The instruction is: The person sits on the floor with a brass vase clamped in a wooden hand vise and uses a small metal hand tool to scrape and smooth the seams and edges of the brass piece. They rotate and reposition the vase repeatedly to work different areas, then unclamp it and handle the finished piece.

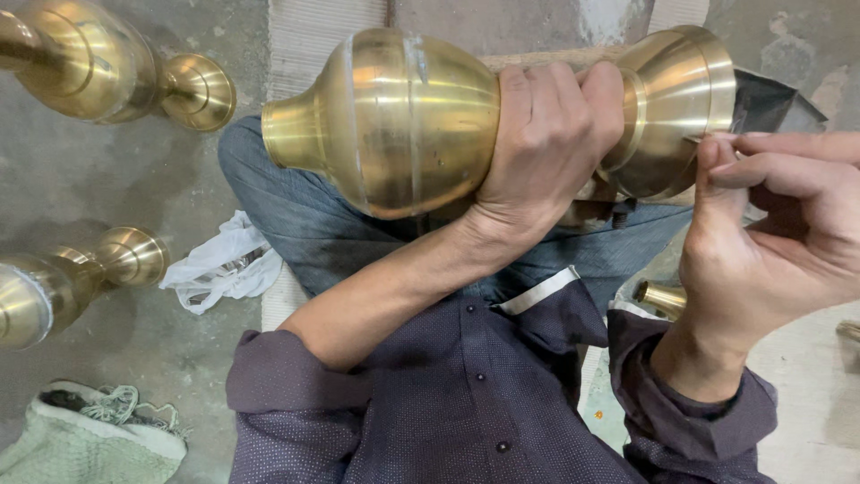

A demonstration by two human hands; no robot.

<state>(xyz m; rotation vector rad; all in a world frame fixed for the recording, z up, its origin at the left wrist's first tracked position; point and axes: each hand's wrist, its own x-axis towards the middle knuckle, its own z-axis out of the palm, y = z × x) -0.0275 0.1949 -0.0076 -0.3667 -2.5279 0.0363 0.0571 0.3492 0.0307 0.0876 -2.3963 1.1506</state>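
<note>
Brass vase (pixel 394 121) lies horizontal across the lap, long axis left to right, narrow mouth pointing left, flared foot right. Left hand (pixel 546 134) clamps its waist, between body and foot. Right hand (pixel 761 242) pinches fingertips (pixel 717 152) together against the foot's rim.

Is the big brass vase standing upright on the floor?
No, the brass vase lies sideways over the lap, with the left hand gripping its narrow neck.
</note>
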